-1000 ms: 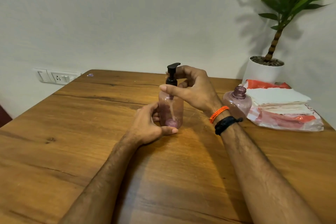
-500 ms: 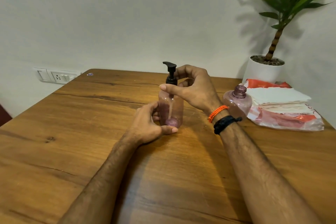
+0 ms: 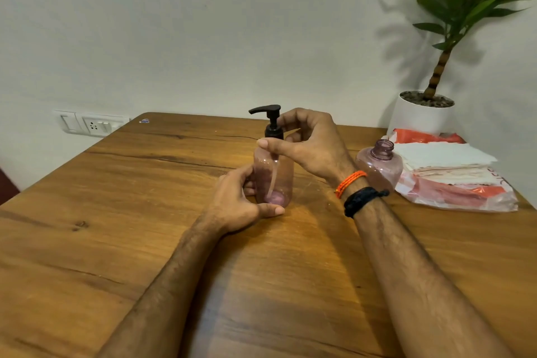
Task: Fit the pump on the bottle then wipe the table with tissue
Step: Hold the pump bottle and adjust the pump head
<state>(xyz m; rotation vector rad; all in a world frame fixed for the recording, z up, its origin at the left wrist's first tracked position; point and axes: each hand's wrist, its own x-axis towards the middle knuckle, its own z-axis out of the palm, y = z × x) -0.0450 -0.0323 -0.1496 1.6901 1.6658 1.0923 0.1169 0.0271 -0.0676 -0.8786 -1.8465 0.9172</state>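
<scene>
Between the two hands, near the middle of the wooden desk (image 3: 116,212), a see-through pink bottle (image 3: 273,177) stands upright with a black pump (image 3: 271,122) seated in its neck. The pump's thin tube runs down inside the bottle toward the base, and its spout points away from the right hand, toward the left side of the view.

The left hand (image 3: 241,203) curls around the lower part of the bottle, thumb across the front near the base, and steadies it against the desk. The right hand (image 3: 308,145) sits above it, fingers curled behind the pump's collar and thumb stretched across the front just under it, pinching the collar.

The step in hand looks like screwing the pump down. To do it well, the lower hand should hold the bottle firm and upright so it does not spin, while the upper hand turns the collar only, not the spout, keeping the pump straight so the thread does not cross. Whether the collar is fully tight cannot be told from here.

Beyond the right wrist stands a second pink bottle (image 3: 377,166) with an open neck, and just past it a stack of white tissue (image 3: 444,154) lies on a red and clear plastic bag (image 3: 453,195), ready for wiping. A potted plant (image 3: 421,113) stands behind them.
</scene>
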